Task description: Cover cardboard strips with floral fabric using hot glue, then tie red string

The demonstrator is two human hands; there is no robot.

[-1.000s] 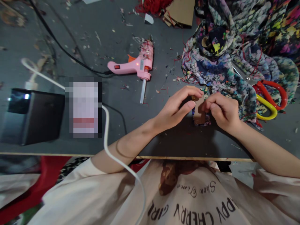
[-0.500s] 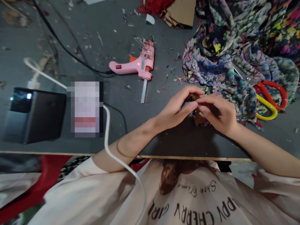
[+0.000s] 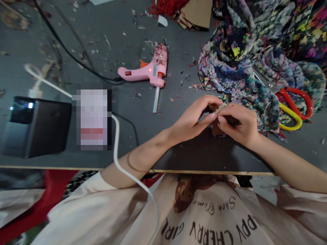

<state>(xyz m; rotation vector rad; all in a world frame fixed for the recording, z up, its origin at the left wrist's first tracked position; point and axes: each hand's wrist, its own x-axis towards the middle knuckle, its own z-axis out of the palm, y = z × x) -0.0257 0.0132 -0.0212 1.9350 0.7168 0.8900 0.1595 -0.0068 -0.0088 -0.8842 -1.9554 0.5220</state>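
Observation:
A small brown cardboard piece (image 3: pixel 218 128) with floral fabric along its edges lies on the table under my fingers. From the left, my left hand (image 3: pixel 195 114) curls round its upper part, thumb and forefinger closed on the edge. My right hand (image 3: pixel 238 121) meets it from the other side, its thumb and forefinger pinched together over the piece. The fingertips of both hands nearly touch, and they cover much of the piece. Just beyond them spreads a crumpled floral cloth (image 3: pixel 230 76), with scissors (image 3: pixel 296 97) with red and yellow handles resting on it.
A pink glue gun (image 3: pixel 154 69) with its light on lies left of my hands, its black cord (image 3: pixel 74 58) trailing away. Farther left are a blurred-out phone-like object (image 3: pixel 93 115), a dark box-shaped device (image 3: pixel 48 126) and a white cable (image 3: pixel 116 143). Red thread (image 3: pixel 166 7) and cardboard (image 3: pixel 198 15) sit behind.
My right thumb and forefinger have drawn closer together in a pinch over the cardboard piece. My left hand has hardly moved, and the view has shifted very slightly.

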